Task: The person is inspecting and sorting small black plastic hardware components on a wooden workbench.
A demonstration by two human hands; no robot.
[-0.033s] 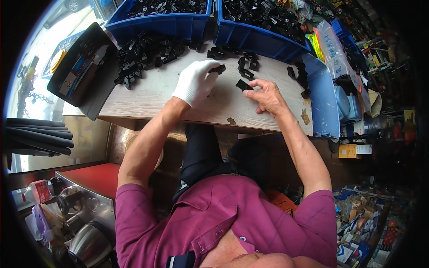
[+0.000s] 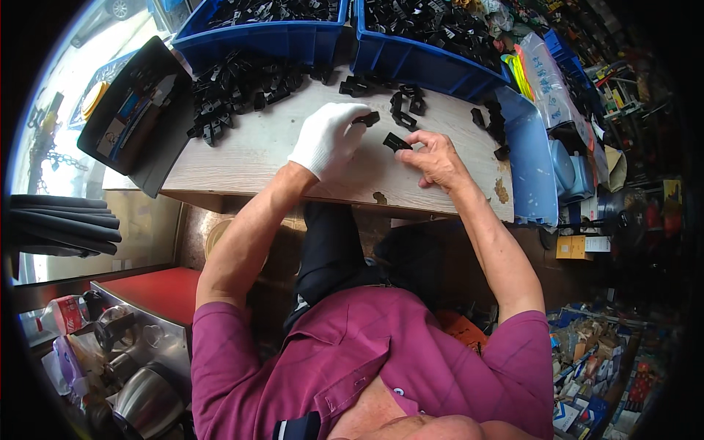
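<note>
My left hand (image 2: 328,139), in a white knit glove, pinches a small black plastic part (image 2: 367,118) over the table. Bare and just to the right, my right hand (image 2: 435,159) grips another black plastic part (image 2: 397,142) between thumb and fingers. The two parts are close together but apart. Beyond them, a few loose black parts (image 2: 402,111) lie on the pale wooden table (image 2: 257,158). A large heap of similar black parts (image 2: 227,92) spreads at the far left of the tabletop.
Two blue bins (image 2: 293,42) full of black parts stand along the back. A dark folded panel (image 2: 136,117) leans at the left end, and a light blue plastic tray (image 2: 529,158) borders the right. More black parts (image 2: 493,125) sit beside that tray.
My left hand has shifted slightly right with its part, nearer the right hand. The part in my right hand has moved a little left and turned slightly.
</note>
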